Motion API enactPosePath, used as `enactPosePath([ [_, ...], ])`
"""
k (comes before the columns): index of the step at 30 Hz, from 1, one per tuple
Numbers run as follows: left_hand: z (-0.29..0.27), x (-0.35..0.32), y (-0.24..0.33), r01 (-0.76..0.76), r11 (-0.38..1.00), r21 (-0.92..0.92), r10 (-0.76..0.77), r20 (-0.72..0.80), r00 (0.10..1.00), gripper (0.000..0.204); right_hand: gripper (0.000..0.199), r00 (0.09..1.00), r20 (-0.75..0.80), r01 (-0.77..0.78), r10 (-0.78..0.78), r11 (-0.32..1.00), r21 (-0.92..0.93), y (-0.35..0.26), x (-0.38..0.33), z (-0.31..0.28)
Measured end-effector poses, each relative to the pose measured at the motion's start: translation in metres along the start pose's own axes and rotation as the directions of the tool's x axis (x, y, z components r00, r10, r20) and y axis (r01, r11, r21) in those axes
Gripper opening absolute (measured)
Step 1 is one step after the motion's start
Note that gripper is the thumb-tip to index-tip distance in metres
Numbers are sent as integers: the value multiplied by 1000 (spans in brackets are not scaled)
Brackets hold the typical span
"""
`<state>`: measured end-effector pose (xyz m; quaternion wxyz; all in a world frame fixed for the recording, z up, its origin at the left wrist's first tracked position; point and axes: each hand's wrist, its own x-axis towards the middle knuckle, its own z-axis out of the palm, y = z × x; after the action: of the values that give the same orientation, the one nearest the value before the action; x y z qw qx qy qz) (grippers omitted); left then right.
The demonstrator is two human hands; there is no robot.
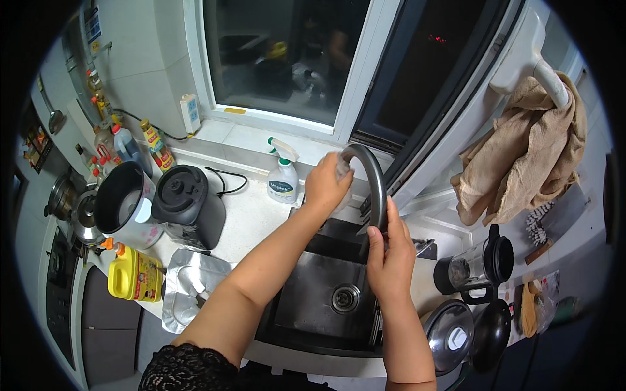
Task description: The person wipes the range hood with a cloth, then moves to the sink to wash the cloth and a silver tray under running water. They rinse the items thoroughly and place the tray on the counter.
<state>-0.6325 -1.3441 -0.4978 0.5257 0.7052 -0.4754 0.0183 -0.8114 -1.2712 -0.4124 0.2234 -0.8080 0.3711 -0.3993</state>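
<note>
Over the black sink (306, 300), a dark grey gooseneck faucet (377, 186) arches up. My left hand (327, 182) is closed on a pale, crumpled cloth (343, 203), pressed against the left side of the faucet's arch. The fingers hide most of the cloth, and its edges are blurred. My right hand (391, 264) wraps round the lower end of the faucet's spout, thumb on the near side and fingers behind. Just left of my left hand, a white spray bottle (283, 179) with a green and white trigger stands on the counter.
At left are a black lidded container (186, 202), a large pot (124, 202), a yellow jug (135, 277) and a silver foil sheet (186, 287). At right stand a blender jug (473, 264) and a glass lid (450, 332). A brown towel (525, 150) hangs from the window handle.
</note>
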Motion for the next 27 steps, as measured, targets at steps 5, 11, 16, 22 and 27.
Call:
enactPosePath([
  [5, 47, -62, -68, 179, 983, 50, -182, 72, 981, 39, 47, 999, -23, 22, -22, 1000, -1, 0, -1, -4],
  [11, 66, -87, -92, 132, 981, 145, -134, 3, 991, 31, 46, 997, -65, 45, -46, 999, -10, 12, 0, -4],
  [16, 40, -107, -113, -11, 987, 161, -1, 73, 997, 29, 46, 999, -35, -20, 20, 1000, 24, 12, 0, -8],
  [22, 46, -95, -75, 94, 958, 270, -114, 62, 991, 46, 46, 999, -42, 1, 1, 999, 54, 15, -1, -6],
  [27, 63, -135, -93, 43, 930, 364, -107, 158, 982, 54, 47, 998, -55, 3, -1, 999, 48, 17, -2, -2],
])
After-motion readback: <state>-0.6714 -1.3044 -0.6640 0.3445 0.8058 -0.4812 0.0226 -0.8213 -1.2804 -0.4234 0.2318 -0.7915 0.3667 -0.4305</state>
